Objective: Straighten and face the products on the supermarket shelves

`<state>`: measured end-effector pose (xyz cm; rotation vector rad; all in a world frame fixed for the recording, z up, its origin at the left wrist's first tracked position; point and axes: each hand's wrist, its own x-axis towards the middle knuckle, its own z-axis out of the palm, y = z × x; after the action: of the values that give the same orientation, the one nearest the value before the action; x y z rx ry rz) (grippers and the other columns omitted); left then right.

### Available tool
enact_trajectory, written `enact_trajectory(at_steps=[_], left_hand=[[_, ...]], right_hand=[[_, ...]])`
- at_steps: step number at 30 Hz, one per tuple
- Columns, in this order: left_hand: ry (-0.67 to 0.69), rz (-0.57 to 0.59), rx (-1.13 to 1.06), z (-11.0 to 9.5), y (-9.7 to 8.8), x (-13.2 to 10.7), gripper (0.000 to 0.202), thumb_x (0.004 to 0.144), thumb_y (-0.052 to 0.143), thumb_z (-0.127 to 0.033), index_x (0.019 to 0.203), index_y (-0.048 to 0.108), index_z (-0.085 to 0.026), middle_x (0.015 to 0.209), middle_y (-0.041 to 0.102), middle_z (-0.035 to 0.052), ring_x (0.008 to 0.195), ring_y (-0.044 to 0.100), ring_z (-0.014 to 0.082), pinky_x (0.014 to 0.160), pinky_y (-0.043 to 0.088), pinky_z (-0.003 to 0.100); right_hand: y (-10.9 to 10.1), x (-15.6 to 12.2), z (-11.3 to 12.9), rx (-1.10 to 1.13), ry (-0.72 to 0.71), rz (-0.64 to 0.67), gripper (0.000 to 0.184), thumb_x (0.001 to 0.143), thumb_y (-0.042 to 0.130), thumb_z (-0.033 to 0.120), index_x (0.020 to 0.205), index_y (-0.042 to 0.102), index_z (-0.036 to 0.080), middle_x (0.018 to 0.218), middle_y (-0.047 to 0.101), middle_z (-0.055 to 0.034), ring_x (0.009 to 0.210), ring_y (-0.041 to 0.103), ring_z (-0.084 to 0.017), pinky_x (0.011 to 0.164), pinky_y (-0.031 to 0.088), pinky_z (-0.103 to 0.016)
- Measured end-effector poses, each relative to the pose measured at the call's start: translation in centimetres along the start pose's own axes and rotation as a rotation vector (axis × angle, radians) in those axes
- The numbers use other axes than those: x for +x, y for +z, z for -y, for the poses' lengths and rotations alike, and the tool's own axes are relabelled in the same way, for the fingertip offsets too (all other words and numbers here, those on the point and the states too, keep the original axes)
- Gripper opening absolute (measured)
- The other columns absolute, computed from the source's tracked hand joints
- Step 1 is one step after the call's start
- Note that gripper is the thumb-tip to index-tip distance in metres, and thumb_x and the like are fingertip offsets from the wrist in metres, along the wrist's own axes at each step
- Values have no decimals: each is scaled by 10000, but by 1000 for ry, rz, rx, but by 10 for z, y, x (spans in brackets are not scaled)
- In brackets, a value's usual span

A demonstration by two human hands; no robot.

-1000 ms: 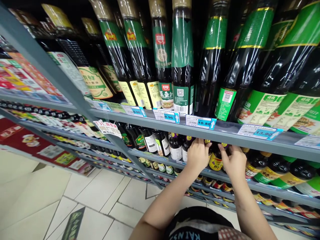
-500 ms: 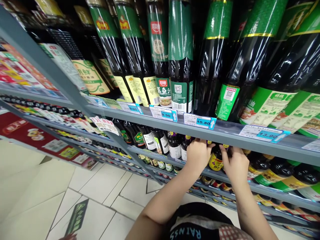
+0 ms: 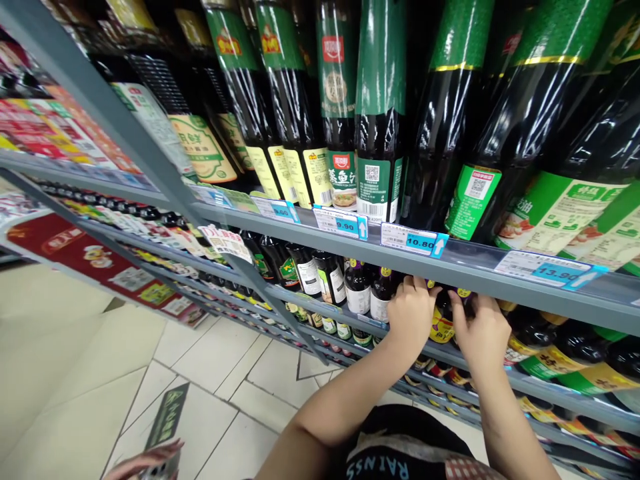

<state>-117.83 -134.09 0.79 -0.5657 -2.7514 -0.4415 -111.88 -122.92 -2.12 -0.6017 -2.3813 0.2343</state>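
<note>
My left hand (image 3: 413, 310) reaches under the edge of the upper shelf, fingers curled around the top of a dark sauce bottle (image 3: 430, 285) that is mostly hidden. Beside it, my right hand (image 3: 484, 333) has its thumb and fingers around the neck of another dark bottle (image 3: 464, 293). A bottle with a yellow label (image 3: 442, 329) shows between the two hands; which neck belongs to it I cannot tell. Left of my left hand stand dark bottles with white labels (image 3: 358, 299). All of them are on the shelf below the tall green-necked bottles (image 3: 379, 133).
The grey upper shelf edge (image 3: 340, 241) carries price tags (image 3: 414, 240) and overhangs my hands. Green-and-yellow labelled bottles (image 3: 555, 357) stand to the right. At the lower left, another person's hand (image 3: 150, 459) holds a small silvery object above the tiled floor (image 3: 200, 407).
The view has shifted slightly, so the shelves appear farther right. Both my hands stay at the bottles. The other person's hand has come further into view.
</note>
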Motion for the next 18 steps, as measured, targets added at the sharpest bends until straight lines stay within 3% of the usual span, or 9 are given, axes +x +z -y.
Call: enact_trajectory(at_steps=[3,6,10,12,14,18], left_hand=[[126,-143,-174,19,8,-8,400,926,548,-498,1110,598,-147,916,710,101,867,695,237,642,546,291],[209,-308,-442,53,10,-17,252,973,507,-329,1166,583,-186,1038,719,81,982,683,186,809,569,281],[17,-592,-580,107,3,-9,208,968,476,-234,1126,593,-166,1060,678,105,983,660,169,765,580,269],[-27,-553,-596,128,-3,4,257,955,510,-277,1174,558,-152,1117,639,126,1030,633,188,775,579,286],[6,-403,-558,142,-9,19,336,935,550,-307,1222,523,-135,1161,625,149,1090,612,227,871,553,345],[50,-66,-459,152,-17,41,289,936,541,-276,1202,546,-163,1057,698,116,1021,661,263,874,514,363]], right_hand=[[1,-2,-3,25,6,-11,517,943,437,601,943,635,123,836,677,-120,739,651,-269,559,370,-313],[-4,-11,-1,191,23,-99,412,897,598,507,1045,640,126,902,696,-109,814,679,-264,659,490,-329],[-17,-29,21,436,-81,-447,443,793,741,206,1208,595,160,1096,686,-117,963,680,-248,818,561,-374],[-17,-33,42,458,-203,-411,367,799,721,151,1148,615,194,1037,713,-65,913,697,-205,802,565,-320],[-10,-27,67,409,-248,-248,311,858,687,243,1153,603,195,999,727,-42,851,709,-171,769,558,-268],[12,-1,117,107,-119,121,583,924,530,552,1239,505,63,881,708,-140,747,707,-269,593,522,-327]])
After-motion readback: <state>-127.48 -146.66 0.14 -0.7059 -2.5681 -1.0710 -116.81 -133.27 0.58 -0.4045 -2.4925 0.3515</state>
